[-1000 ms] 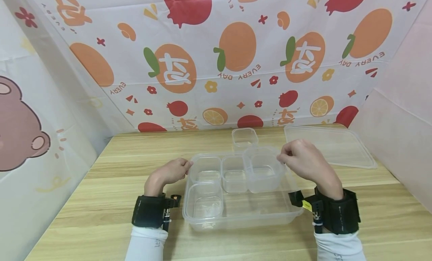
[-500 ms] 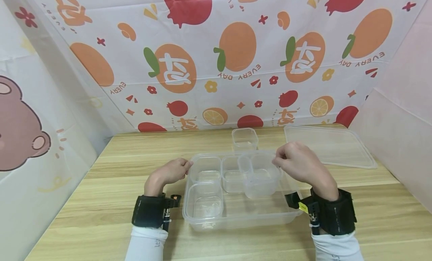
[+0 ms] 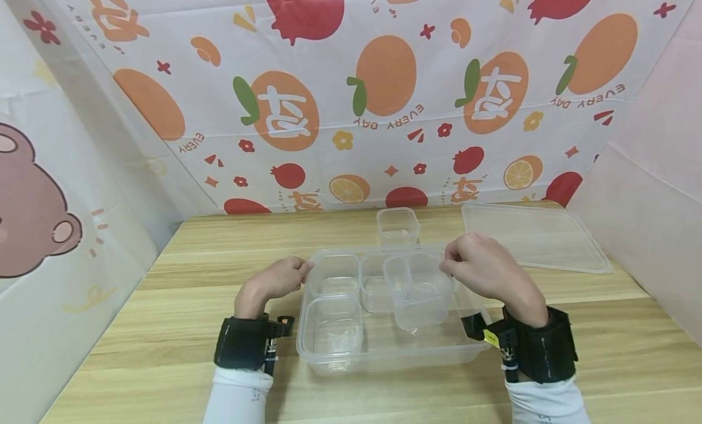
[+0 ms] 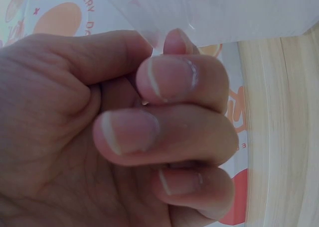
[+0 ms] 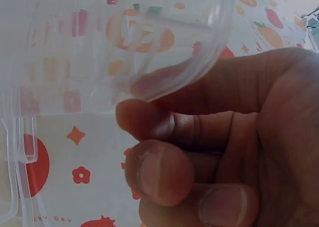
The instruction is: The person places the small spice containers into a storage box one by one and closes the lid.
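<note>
A large clear plastic box (image 3: 406, 353) stands on the table, holding several small clear containers. My left hand (image 3: 276, 279) pinches its rim at the left back; the left wrist view shows thumb and forefinger at its edge, other fingers curled below. With my right hand (image 3: 485, 272) I hold a small clear container (image 3: 421, 317) by its right rim, tilted over the right part of the box. In the right wrist view, thumb and finger nip the rim of that small container (image 5: 99, 100). Inside the box, small containers sit at back left (image 3: 334, 285), front left (image 3: 331, 335) and back middle (image 3: 375, 302).
Behind the box stands another small clear container (image 3: 397, 229). A flat clear lid (image 3: 540, 238) lies at the back right of the wooden table (image 3: 197, 278). A fruit-print cloth (image 3: 340, 168) hangs along the back, with pale cloths at both sides.
My right hand has moved slightly left and down. The small container in it has come toward me and left, now overlapping the back middle container more. My left hand has not moved.
</note>
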Motion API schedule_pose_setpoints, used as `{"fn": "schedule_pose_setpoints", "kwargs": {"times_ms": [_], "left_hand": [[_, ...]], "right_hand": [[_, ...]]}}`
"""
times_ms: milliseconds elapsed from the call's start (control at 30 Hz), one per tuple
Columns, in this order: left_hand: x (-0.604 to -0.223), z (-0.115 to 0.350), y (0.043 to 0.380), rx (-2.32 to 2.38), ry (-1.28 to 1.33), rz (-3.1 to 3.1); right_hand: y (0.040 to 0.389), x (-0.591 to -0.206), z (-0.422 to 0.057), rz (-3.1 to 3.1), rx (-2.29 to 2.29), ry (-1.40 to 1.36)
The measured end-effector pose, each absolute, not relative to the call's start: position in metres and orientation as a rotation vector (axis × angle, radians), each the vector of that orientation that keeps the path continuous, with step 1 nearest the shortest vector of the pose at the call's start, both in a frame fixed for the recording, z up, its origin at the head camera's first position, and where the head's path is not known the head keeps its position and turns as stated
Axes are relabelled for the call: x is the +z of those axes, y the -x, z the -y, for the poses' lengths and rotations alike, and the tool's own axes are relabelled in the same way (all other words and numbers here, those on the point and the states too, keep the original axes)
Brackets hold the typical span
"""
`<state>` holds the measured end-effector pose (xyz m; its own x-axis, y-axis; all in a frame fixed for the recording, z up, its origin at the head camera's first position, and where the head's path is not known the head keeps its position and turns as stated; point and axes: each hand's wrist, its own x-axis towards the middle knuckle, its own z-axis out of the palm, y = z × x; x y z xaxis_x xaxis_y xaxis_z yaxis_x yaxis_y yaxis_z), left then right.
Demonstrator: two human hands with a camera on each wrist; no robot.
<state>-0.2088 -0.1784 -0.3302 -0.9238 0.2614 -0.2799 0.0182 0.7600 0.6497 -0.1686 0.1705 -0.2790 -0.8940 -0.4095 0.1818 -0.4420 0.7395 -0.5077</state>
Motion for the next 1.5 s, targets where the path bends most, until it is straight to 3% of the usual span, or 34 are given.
{"fn": "schedule_pose_setpoints", "kwargs": {"times_ms": [1500], "left_hand": [[-0.330,0.179,0.209,0.955,-0.219,-2.602]], "right_hand": [[0.166,-0.287,-0.141,2.892,0.832,-0.806]]}}
